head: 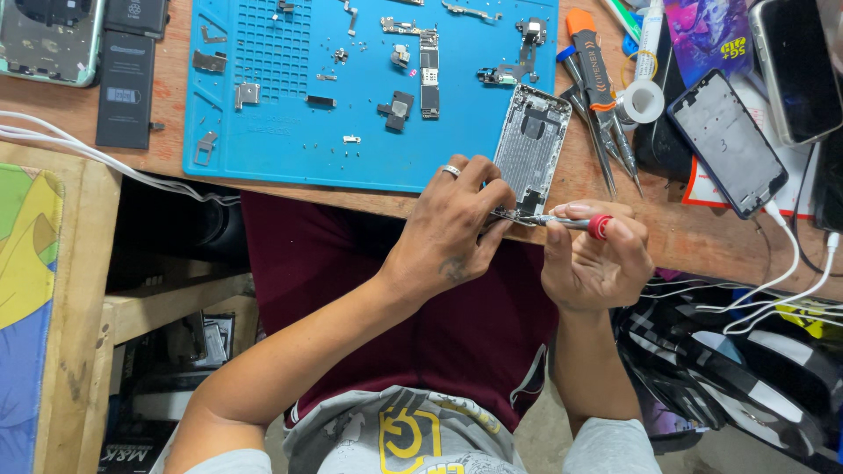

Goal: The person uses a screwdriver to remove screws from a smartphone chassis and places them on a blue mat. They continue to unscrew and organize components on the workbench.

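Left hand (452,224) pinches the near end of the silver phone housing (529,149) at the counter (667,233) edge, beside the blue mat (290,149); right hand (593,259) grips a red-capped screwdriver (575,223), tip at the housing.

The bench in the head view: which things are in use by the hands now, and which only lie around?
In use:
- left hand steadying the open phone housing
- right hand holding the red-capped screwdriver against the housing's near end

Lying about:
- blue mat with small parts
- logic board
- tweezers
- black battery
- phone frame
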